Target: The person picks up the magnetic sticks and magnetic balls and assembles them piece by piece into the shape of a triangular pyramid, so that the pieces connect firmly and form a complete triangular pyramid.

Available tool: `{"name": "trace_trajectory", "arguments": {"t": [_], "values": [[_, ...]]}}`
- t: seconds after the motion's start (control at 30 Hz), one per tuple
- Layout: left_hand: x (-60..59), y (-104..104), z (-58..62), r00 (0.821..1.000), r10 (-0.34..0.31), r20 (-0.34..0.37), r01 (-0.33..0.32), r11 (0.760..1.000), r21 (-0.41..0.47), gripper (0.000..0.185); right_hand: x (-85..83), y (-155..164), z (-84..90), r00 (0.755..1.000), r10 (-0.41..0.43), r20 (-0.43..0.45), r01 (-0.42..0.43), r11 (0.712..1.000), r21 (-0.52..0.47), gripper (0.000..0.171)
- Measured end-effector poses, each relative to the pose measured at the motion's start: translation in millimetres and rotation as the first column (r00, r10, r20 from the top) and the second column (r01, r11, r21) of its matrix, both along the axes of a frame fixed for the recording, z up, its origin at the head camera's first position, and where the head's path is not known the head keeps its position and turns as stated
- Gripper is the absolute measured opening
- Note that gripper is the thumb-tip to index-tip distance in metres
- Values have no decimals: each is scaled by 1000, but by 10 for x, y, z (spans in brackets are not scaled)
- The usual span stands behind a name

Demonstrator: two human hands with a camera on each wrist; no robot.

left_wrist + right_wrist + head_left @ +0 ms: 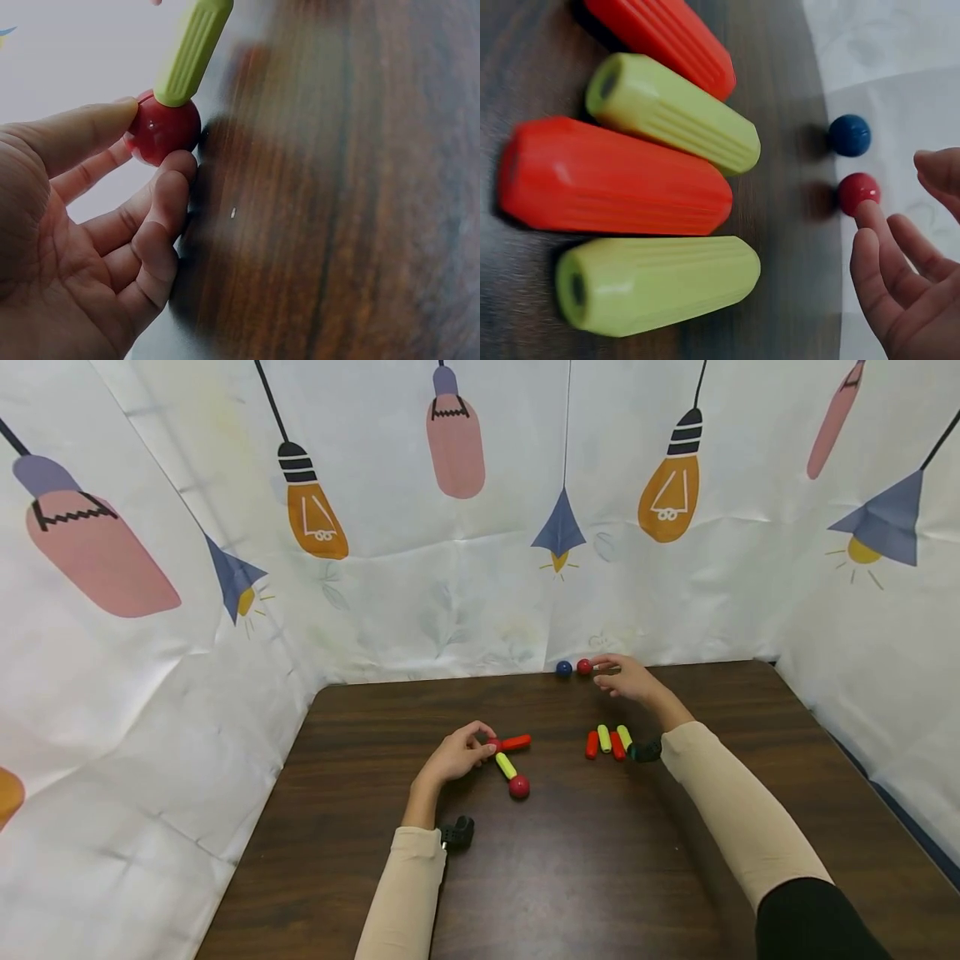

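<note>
My left hand (480, 745) pinches a red ball (492, 744) between thumb and forefinger. That ball joins a red rod (516, 742) and a yellow-green rod (506, 766), which ends in a second red ball (519, 787). In the left wrist view the left hand (154, 139) holds the red ball (161, 127) with the yellow-green rod (193, 49) rising from it. My right hand (603, 670) reaches to the table's far edge, a fingertip (866, 216) touching a small red ball (857, 192) beside a blue ball (850, 135).
Several loose red and yellow-green rods (609, 742) lie side by side under my right forearm. The dark wooden table (585, 877) is enclosed by white sheets printed with light bulbs (450, 610). Black wrist cameras (457, 833) sit on both sleeves.
</note>
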State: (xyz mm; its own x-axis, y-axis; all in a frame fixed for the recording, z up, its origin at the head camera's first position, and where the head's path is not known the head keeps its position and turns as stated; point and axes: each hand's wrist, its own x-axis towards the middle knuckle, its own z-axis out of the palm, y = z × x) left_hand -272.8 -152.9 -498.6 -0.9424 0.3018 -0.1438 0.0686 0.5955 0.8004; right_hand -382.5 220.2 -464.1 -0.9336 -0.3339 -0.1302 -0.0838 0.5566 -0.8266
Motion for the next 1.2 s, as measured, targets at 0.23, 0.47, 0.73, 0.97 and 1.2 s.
{"name": "trace_trajectory", "arguments": {"t": [0.23, 0.47, 0.73, 0.97, 1.2], "values": [[-13, -14, -19, 1000, 0, 3, 0, 1000, 13, 19, -188, -52, -63, 1000, 10, 27, -11, 1000, 21, 52], [-10, -15, -16, 1000, -1, 8, 1, 1000, 11, 19, -308, -84, -177, 999, 45, 27, -46, 998, 48, 60], [0, -12, -20, 1000, 0, 3, 0, 1000, 11, 17, -346, -130, -210, 998, 63, 5, -63, 995, 74, 57], [-7, -5, -15, 1000, 0, 0, 0, 1000, 11, 17, -288, -27, -220, 999, 29, 44, -31, 999, 44, 45], [-10, -12, -18, 1000, -3, 2, 3, 1000, 12, 18, -200, 47, -209, 997, 53, 55, -53, 999, -2, 43]]}}
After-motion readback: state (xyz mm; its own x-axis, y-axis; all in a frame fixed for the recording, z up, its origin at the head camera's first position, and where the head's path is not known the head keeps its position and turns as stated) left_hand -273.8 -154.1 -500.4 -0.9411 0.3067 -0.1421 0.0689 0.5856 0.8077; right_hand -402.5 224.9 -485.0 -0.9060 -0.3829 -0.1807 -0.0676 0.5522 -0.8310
